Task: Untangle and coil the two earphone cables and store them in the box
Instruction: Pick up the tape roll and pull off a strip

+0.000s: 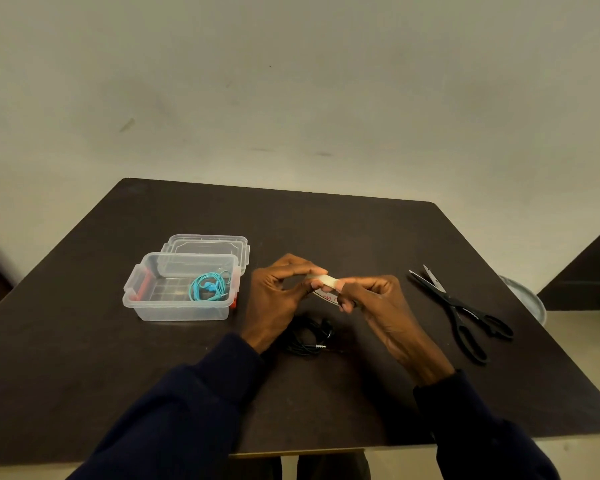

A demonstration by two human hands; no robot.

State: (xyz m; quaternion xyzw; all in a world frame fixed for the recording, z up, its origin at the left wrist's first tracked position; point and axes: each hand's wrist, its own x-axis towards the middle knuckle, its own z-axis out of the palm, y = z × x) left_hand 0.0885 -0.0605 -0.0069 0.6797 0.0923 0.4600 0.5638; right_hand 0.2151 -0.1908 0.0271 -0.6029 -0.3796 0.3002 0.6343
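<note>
A clear plastic box (pixel 142 289) stands open at the left of the dark table, and a coiled turquoise earphone cable (pixel 208 287) lies inside it. A black earphone cable (pixel 309 339) lies bunched on the table below my hands. My left hand (pixel 278 296) and my right hand (pixel 371 299) meet above it, both pinching a roll of translucent tape (pixel 324 282), with part of the roll showing under my right fingers.
The box's clear lid (pixel 207 244) lies flat just behind the box. Black scissors (pixel 461 310) lie open to the right of my hands. A grey round dish (pixel 527 299) sits off the table's right edge. A plain wall rises behind the table.
</note>
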